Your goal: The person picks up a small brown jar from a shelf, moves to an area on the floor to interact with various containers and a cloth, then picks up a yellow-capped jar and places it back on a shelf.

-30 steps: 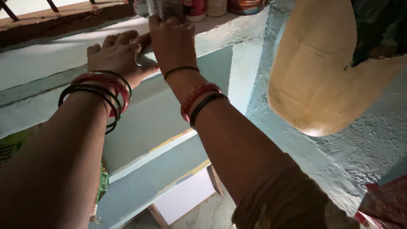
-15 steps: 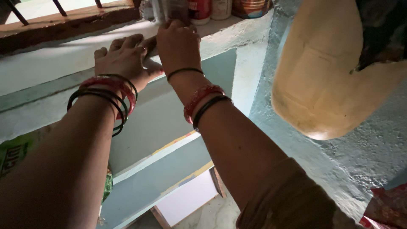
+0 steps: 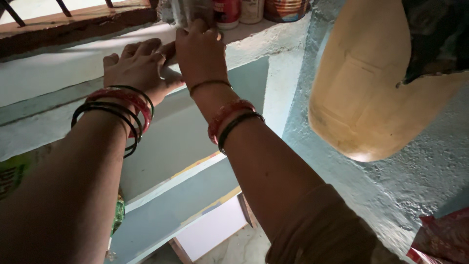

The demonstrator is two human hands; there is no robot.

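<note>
Both arms reach up to a pale ledge point(image 3: 88, 54) high on the far wall. The left hand point(image 3: 139, 66) lies palm down on the ledge's front edge, fingers spread and released, holding nothing; red and black bangles point(image 3: 119, 105) ring its wrist. Just to its right, touching it at the thumb side, the right hand point(image 3: 200, 51) reaches further up, its fingers curled around the lower part of a clear packet point(image 3: 188, 10) that stands at the far edge of the ledge. The hand seems to be grasping the packet, though the fingertips are hidden behind the knuckles, so how firmly they close cannot be told. A thin black thread point(image 3: 207, 84) and a red and black bangle pair point(image 3: 232, 120) sit on the right wrist, and a brown sleeve point(image 3: 322, 230) covers the near forearm. To the right of the packet, a row of containers stands on the same ledge: a red jar point(image 3: 225, 11), a pale jar point(image 3: 251, 9) and an orange tin point(image 3: 286, 7). Left of the hands a dark wooden window frame point(image 3: 78, 22) runs along the far side. Far right, a large cream can point(image 3: 371, 83) hangs near the rough blue wall point(image 3: 415, 181). Below the arms, blue shelves point(image 3: 185, 195) step down, with a green packet point(image 3: 12, 176) at the left edge.
</note>
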